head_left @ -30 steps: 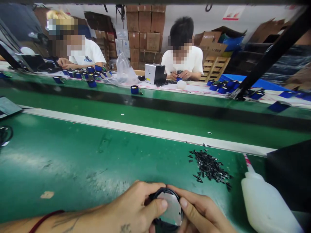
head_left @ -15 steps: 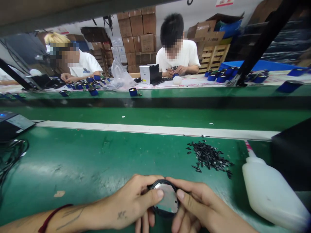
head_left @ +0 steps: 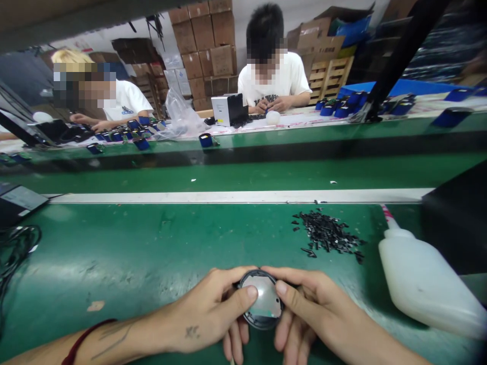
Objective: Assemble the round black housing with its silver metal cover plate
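Observation:
Between my two hands is a round black plastic housing (head_left: 262,322) with a shiny silvery plate (head_left: 264,291) set inside its rim. My left hand (head_left: 216,309) grips its left side, the thumb lying on the plate and the fingers curled below. On the other side, my right hand (head_left: 308,304) has its thumb at the upper right rim and its forefinger along the top edge. The housing is tilted toward me, above the green bench (head_left: 152,253). Its underside is hidden. Beyond my right hand lies a pile of small black plastic pieces (head_left: 329,232).
A white squeeze bottle (head_left: 422,279) lies at the right, near a black box (head_left: 460,218). Black cables (head_left: 17,253) and a dark device (head_left: 21,203) are at the left. Past the white strip (head_left: 171,196), two people work at another bench with blue cylindrical parts (head_left: 207,140).
The housing has tipped slightly, so the reflection on its plate differs. Both hands keep their hold. The whole view has shifted and rolled a little.

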`<state>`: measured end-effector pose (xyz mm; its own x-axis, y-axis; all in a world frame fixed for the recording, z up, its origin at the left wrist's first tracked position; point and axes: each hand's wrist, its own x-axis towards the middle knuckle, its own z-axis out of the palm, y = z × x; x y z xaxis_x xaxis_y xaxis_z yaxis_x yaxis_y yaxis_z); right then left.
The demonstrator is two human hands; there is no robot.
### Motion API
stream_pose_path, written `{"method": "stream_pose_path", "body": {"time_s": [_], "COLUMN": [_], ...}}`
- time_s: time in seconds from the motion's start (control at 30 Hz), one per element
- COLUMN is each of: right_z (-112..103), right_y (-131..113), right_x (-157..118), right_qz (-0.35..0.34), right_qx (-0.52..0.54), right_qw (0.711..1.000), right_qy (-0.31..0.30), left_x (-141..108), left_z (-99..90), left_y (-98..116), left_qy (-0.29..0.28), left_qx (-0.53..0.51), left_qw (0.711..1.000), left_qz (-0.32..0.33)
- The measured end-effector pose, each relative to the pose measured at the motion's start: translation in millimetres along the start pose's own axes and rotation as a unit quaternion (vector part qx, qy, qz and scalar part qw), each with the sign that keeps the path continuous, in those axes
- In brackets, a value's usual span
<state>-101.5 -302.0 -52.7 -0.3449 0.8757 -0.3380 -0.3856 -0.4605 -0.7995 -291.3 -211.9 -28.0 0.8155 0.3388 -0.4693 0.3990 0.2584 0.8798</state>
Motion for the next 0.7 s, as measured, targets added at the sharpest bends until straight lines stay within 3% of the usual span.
{"method": "stream_pose_path", "body": {"time_s": [0.3,0.7], "right_z": [9.8,13.1], "right_y": [-5.7,-5.4], "right_x": [3.5,4.1], "right_qz": [0.003,0.032], "right_qx": [0.049,0.053], "right_qw": [0.999,0.996], "right_qy": [0.019,0.059], "left_x": [9.2,12.9], "left_z": [-13.9,-24.1], "left_y": [8.4,13.5], "left_qy": [-0.077,-0.144], "left_qx": [-0.164,-0.207], "left_qw": [0.982,0.964], "left_qz": [-0.046,-0.084]}}
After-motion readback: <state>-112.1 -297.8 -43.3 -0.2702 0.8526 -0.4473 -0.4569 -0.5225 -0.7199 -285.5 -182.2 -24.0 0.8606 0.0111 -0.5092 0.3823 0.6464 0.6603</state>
